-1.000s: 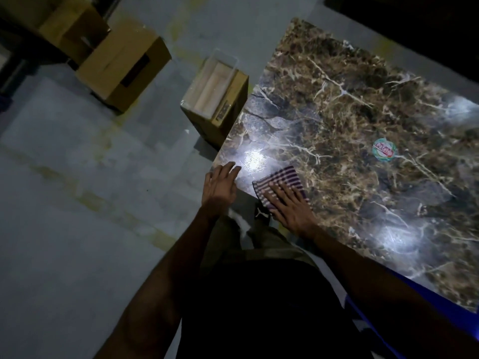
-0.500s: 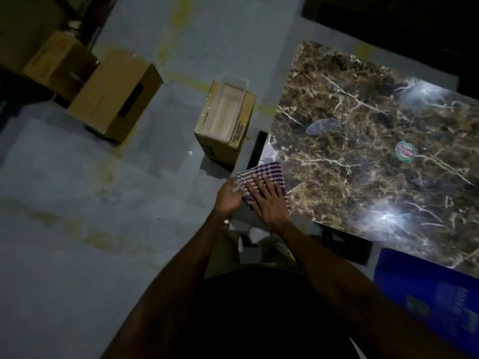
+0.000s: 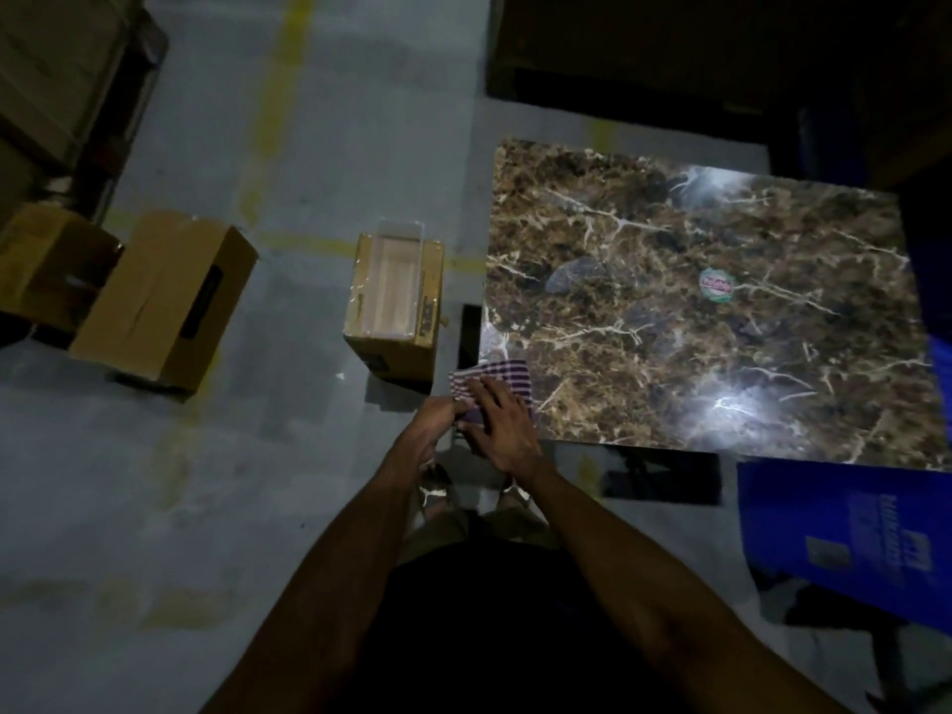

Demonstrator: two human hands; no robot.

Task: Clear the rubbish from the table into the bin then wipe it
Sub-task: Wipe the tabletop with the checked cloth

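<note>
A brown marble-patterned table [image 3: 721, 311] fills the right of the head view. A purple and white striped cloth [image 3: 494, 381] lies over its near left corner. My right hand [image 3: 502, 427] presses flat on the cloth with fingers spread. My left hand [image 3: 430, 427] is cupped at the table's edge just below the corner, touching the hanging part of the cloth. A round red and green sticker [image 3: 716, 286] sits on the tabletop towards the right.
An open cardboard box [image 3: 394, 306] with a clear liner stands on the grey floor left of the table. Two more cardboard boxes [image 3: 165, 301] lie further left. A blue box [image 3: 845, 538] stands at the near right. My feet are below my hands.
My right hand has slid the cloth left to the table's corner, over the edge. My left hand has left the tabletop and now cups under that corner. The view has pulled back.
</note>
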